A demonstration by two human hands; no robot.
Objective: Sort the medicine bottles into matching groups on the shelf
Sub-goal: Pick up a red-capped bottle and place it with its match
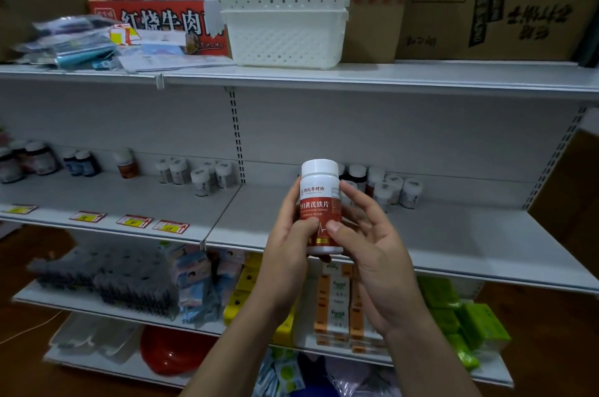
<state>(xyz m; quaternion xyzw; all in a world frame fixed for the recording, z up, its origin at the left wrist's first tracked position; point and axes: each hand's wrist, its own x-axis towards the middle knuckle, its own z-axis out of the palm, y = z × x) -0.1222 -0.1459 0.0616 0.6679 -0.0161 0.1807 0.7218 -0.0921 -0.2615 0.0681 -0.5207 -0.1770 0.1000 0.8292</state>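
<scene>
A white-capped bottle with a red-and-white label (321,199) is held upright in front of the middle shelf (453,234). My left hand (287,247) grips its left side, thumb on the label. My right hand (372,241) holds its right side, thumb pressed on the label, fingers behind it. On the shelf behind stand groups of bottles: dark ones at far left (29,160), two blue ones (81,163), one red-labelled bottle (128,165), several white ones (201,173), and a mixed cluster at right (389,186).
The top shelf carries a white perforated basket (285,32), cardboard boxes (492,7), a red carton and loose packets (74,40). Price tags (134,221) line the middle shelf's front edge. Lower shelves hold orange boxes (334,302), green packs (466,322) and grey packets.
</scene>
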